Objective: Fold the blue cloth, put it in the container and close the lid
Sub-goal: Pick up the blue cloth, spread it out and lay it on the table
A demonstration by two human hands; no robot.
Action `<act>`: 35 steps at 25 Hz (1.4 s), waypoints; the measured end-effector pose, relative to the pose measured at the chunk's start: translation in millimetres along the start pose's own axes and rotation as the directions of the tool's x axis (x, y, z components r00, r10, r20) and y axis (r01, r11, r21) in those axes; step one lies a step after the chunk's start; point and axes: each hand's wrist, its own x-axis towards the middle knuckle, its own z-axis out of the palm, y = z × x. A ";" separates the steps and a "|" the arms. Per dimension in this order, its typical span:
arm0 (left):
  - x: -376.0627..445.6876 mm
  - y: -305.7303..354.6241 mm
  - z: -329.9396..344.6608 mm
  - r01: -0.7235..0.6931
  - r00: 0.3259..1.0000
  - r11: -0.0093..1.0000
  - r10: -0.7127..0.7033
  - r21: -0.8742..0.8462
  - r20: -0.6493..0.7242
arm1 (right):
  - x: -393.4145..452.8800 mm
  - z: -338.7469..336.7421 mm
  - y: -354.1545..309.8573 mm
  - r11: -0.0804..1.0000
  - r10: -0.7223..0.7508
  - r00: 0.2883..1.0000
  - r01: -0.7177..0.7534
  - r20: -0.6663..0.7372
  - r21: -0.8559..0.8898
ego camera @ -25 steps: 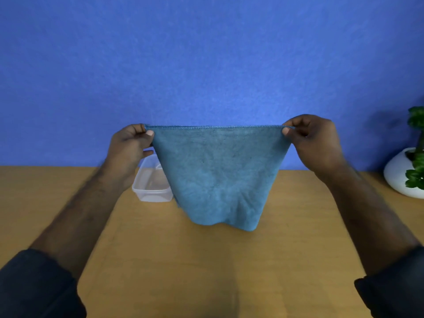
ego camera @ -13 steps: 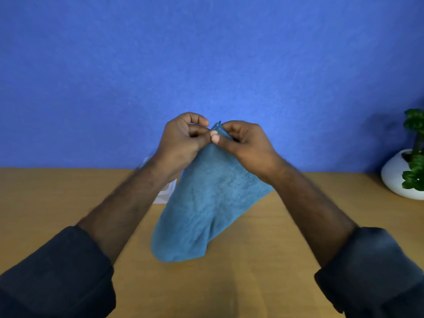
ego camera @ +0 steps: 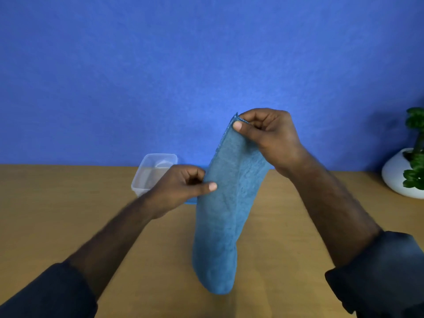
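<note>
The blue cloth [ego camera: 226, 210] hangs doubled over in the air above the wooden table, a long narrow strip. My right hand [ego camera: 269, 136] pinches both top corners together at the upper end. My left hand [ego camera: 183, 187] grips the cloth's left edge about halfway down, thumb on the front. Behind my left hand stands the clear plastic container [ego camera: 152, 173], open, near the blue wall. A thin blue strip [ego camera: 189, 202] shows under my left hand beside the container; I cannot tell whether it is the lid.
A white round pot with a green plant [ego camera: 407, 175] stands at the far right of the table [ego camera: 57, 214]. The blue wall rises right behind the container. Dark sleeves cover both forearms near the bottom corners.
The cloth was stretched wide between both hands, then the corners met. Now my right hand alone holds both corners and my left hand has slid down the cloth's left edge.
</note>
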 end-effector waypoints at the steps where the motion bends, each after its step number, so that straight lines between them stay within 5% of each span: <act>1: -4.8 -11.3 0.0 0.037 0.999 0.998 -0.038 0.045 0.031 | 0.1 -4.4 -0.7 1.000 -0.008 1.000 0.008 -0.020 0.006; 5: -23.6 -54.7 -0.5 0.144 0.976 0.960 -0.178 0.240 0.123 | 2.1 -26.6 -1.3 0.998 -0.043 0.991 0.048 -0.126 0.033; 10: -33.2 -78.4 -31.4 0.278 0.960 0.939 -0.264 0.202 -0.098 | -4.0 -59.7 13.0 0.999 -0.039 0.977 0.039 -0.209 -0.003; 22: -16.4 -53.4 -101.7 0.152 0.958 0.837 0.006 0.525 -0.287 | -25.1 -97.2 63.4 0.992 0.123 0.946 -0.123 -0.300 0.019; 27: -11.3 -46.8 -105.3 -0.060 0.970 0.750 0.201 0.659 -0.140 | -28.2 -105.1 76.6 0.986 0.162 0.936 -0.167 -0.312 0.011; 32: -11.6 -55.6 -110.2 -0.186 0.973 0.596 0.222 0.781 0.062 | -31.4 -110.9 91.9 0.972 0.226 0.917 -0.236 -0.329 0.008; 35: -6.1 -67.1 -108.6 -0.100 0.946 0.752 0.274 0.652 -0.171 | -33.3 -115.1 105.8 0.960 0.266 0.895 -0.278 -0.358 0.018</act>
